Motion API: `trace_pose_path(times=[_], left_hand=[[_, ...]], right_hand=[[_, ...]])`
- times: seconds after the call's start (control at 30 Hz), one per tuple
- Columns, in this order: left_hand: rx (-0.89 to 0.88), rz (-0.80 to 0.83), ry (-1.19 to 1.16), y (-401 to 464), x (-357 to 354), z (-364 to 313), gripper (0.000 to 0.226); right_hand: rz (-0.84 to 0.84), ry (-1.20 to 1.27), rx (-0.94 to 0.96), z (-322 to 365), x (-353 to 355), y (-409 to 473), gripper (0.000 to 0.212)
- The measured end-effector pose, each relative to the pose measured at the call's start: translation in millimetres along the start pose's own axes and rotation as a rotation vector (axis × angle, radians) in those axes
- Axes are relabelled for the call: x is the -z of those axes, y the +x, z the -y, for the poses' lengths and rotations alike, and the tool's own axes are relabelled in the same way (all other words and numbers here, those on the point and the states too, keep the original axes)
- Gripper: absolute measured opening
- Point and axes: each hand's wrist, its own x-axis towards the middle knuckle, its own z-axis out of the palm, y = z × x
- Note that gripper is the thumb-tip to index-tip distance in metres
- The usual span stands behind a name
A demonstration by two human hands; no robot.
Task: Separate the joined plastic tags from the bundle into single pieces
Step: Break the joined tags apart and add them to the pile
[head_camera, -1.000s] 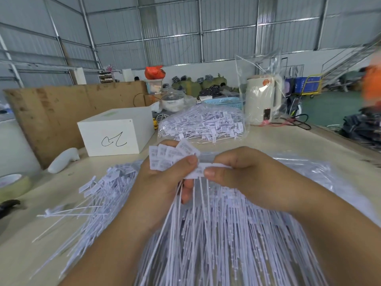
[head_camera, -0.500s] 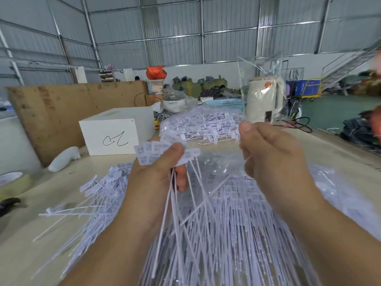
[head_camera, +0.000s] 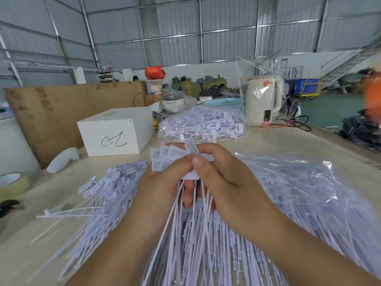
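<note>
My left hand [head_camera: 159, 189] grips a fanned bundle of joined white plastic tags [head_camera: 165, 157] by their flat label heads, and the long thin tails hang down toward me. My right hand [head_camera: 222, 182] pinches the rightmost tag of that bundle between thumb and forefinger, right against my left thumb. To the left, a pile of single separated tags [head_camera: 103, 190] lies spread on the table. Below and to the right of my hands lies a large heap of tags in clear plastic [head_camera: 299, 193].
A full clear bag of tags [head_camera: 203, 123] sits behind my hands. A white box [head_camera: 115, 132], a white handheld device [head_camera: 62, 159] and a tape roll [head_camera: 12, 183] stand to the left. A bagged kettle [head_camera: 262, 102] with cables is at the back right. A board [head_camera: 51, 114] leans behind.
My right hand, which had pulled away up and to the right half a second ago, has come back to the bundle and pinches a tag head again.
</note>
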Motion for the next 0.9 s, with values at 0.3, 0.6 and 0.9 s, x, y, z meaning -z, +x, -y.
trace_pose_path(times=[0.3,0.6,0.9], left_hand=[[0.048,0.143,0.022,-1.2,-9.9,9.8,0.048],[0.013,0.373,0.004,-1.5,-6.1,2.6,0.031],[-0.320,-0.283,0.124,14.7,10.7,2.1,0.042]], right_hand=[[-0.222,-0.016,-0.046,-10.0,-5.9,-1.3,0.013],[-0.219,0.266,-0.113,-10.3,3.5,3.8,0.014],[0.200,0.215,-0.389,-9.4,-15.1,-6.0,0.045]])
